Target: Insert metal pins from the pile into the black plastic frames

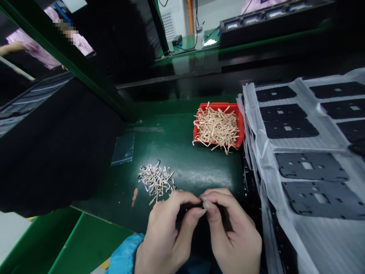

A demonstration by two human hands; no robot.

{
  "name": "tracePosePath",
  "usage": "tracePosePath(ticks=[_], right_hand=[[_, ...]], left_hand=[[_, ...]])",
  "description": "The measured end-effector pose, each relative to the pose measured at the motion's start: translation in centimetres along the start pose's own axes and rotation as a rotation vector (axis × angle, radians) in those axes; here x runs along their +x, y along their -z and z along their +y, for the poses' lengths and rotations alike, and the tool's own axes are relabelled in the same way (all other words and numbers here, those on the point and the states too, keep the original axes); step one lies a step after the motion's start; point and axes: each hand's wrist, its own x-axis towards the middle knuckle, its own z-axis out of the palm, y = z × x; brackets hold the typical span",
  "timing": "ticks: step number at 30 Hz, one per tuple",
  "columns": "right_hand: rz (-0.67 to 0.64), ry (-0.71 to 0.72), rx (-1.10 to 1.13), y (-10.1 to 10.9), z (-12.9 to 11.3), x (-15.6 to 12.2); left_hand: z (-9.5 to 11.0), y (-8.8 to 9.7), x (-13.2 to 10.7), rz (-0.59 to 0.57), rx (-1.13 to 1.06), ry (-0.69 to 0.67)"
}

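Fingertips of L hand and R hand pressed together near front edge of green work mat, pinching small dark piece, mostly hidden by fingers, so can't tell exactly what it is. Red plastic bin sits further up mat, well ahead of hands, heaped w/ tan strips, some hanging over rim. Much smaller pile of tan-and-silver strips lies on mat btwn bin and L hand, approx at hands' left, w/ one loose tan strip just beside it. So by how things lie, bulk of strips is in bin, only small batch out on mat. Clear plastic bag lies flat left of bin. To right, black die-cut sheets sit in rows on white foam wrap, no strips visible on them at this res. Blue sleeve shows at L wrist.
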Motion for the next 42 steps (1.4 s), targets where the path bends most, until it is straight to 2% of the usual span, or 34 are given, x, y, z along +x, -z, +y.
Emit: tracePosePath(ticks=[6,11,16,20,24,29,32,37,39,42], right_hand=[[-0.008,-0.025,0.016,-0.1,-0.1,0.1],[-0.006,-0.013,0.016,-0.2,-0.1,0.2],[0.073,0.042,0.032,-0.6,-0.1,-0.1],[0.136,0.106,0.065,-1.1,0.3,-0.6],[0.160,0.089,0.101,-1.1,0.4,-0.9],[0.144,0.094,0.074,-1.0,-0.1,-0.9],[0.113,0.064,0.052,-0.7,-0.5,-0.7],[0.000,-0.059,0.068,-0.4,-0.6,0.2],[0.019,-0.063,0.073,-0.4,-0.5,0.3],[0.113,-0.015,0.072,-0.4,-0.5,0.2]], left_hand=[[-0.1,-0.5,0.2,0.084,0.019,-0.035],[-0.1,-0.1,0.1,0.101,0.039,0.014],[0.0,0.3,0.2,0.027,-0.125,0.103],[0.1,0.3,0.5,0.025,-0.198,0.171],[0.3,0.4,0.9,0.036,-0.353,0.277],[0.3,0.7,1.3,-0.006,-0.510,0.408],[0.2,1.1,1.0,0.007,-0.484,0.373],[0.2,1.4,0.5,-0.033,-0.215,0.153],[0.4,1.2,0.5,-0.038,-0.150,0.115],[0.5,0.8,0.6,0.009,-0.093,0.118]])
